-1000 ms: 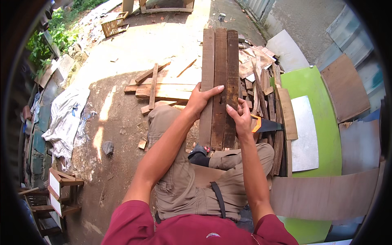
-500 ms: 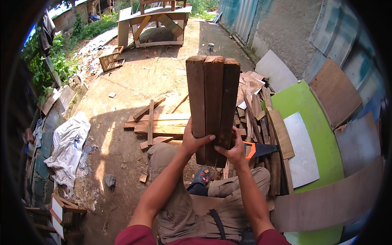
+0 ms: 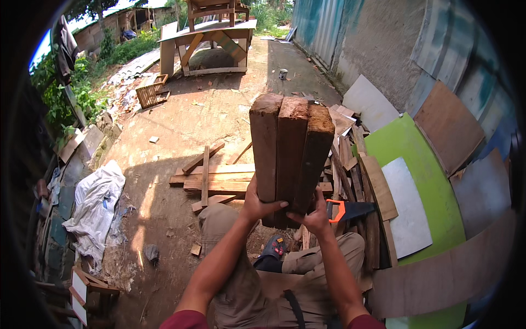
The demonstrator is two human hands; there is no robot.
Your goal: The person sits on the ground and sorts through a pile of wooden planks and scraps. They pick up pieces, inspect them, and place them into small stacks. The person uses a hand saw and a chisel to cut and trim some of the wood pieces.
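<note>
Jutting up side by side, three dark wooden beams (image 3: 289,156) are gripped low by the left hand (image 3: 258,205) and right hand (image 3: 316,216) before the person's knees (image 3: 219,219), an orange-handled saw (image 3: 357,210) just rightward, planks (image 3: 230,177) beyond, a green panel (image 3: 439,192) farther right.

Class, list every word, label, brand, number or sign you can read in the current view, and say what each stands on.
None can be read in this view.
Three wooden pieces held in the left hand and right hand: no lettering visible.
Saw: no readable marking.
Can on the ground: too small to tell.
Shoe: coloured decorations, too small to make out.
</note>
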